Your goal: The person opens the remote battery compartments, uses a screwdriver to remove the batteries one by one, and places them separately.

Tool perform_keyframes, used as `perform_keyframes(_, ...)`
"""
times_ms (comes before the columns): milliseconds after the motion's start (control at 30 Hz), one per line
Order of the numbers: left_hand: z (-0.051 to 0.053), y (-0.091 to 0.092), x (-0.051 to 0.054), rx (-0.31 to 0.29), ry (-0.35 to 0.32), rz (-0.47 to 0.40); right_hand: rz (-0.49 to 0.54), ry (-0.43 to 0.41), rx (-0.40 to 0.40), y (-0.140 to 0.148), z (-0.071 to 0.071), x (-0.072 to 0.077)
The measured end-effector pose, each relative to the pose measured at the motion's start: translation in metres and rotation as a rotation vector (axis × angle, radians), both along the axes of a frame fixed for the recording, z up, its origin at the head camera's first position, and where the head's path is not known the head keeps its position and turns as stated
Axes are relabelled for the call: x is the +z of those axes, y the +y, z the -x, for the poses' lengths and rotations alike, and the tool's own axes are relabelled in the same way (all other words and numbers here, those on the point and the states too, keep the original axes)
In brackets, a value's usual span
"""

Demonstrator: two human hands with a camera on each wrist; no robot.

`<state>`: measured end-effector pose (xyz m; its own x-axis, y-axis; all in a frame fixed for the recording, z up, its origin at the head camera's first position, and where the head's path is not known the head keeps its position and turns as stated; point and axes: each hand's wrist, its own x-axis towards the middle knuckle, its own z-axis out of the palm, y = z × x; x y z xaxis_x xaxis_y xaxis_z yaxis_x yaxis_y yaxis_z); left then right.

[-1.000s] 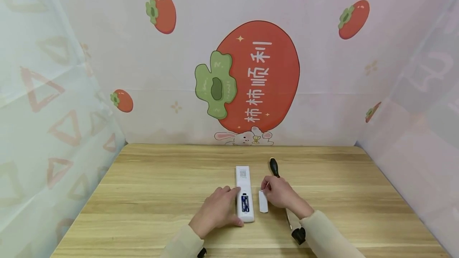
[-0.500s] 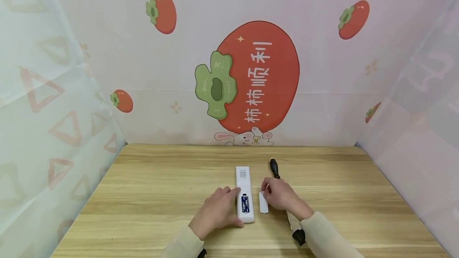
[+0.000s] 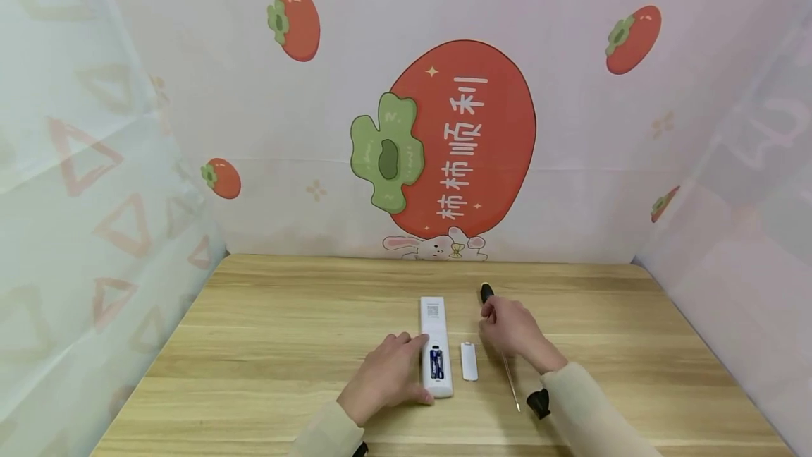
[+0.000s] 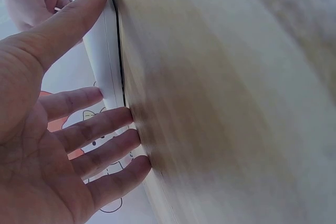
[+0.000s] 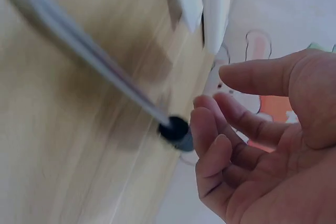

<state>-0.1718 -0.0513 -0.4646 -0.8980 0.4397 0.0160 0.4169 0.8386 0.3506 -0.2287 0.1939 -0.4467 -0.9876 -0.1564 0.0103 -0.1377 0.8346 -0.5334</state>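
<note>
White remote [image 3: 434, 330] is on the table [image 3: 273, 330], just right of centre from the person's seat, back side up. Long axis runs near to far, almost square to the back edge, far end leaning very slightly left. Uncovered battery bay is at the near end, two blue batteries [image 3: 437, 364] lying lengthwise in it; printed code label [image 3: 433, 311] toward the far end. Left hand [image 3: 388, 372] sits along the remote's left side, fingers fairly straight, thumb on the near end, forefinger at the left edge, so that side is blocked. Battery cover [image 3: 469, 362] lies flat just right of the remote, near parallel to it, not touching. Right of that: screwdriver [image 3: 510, 379], black handle to the far side, thin metal shaft angled so the tip points back at the person and out to the right. Right hand [image 3: 515, 326] is over it, hiding the handle-to-shaft stretch from above; fingers loosely curled, thumb clear of the fingertips, nothing pinched. From the right wrist view the fingertips are right beside the handle, can't tell if they touch. Behind the table: pale cloth backdrop [image 3: 558, 217] with red fruit prints.
</note>
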Motion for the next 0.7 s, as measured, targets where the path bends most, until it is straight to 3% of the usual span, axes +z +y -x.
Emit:
perform_keyframes(367, 0.001, 0.0, -0.001, 0.002, 0.007, 0.01, -0.095, -0.094, -0.181, 0.015, 0.026, -0.006)
perform_keyframes(700, 0.001, 0.001, -0.002, 0.003, 0.003, 0.008, -0.063, -0.097, -0.178, 0.016, 0.033, -0.018)
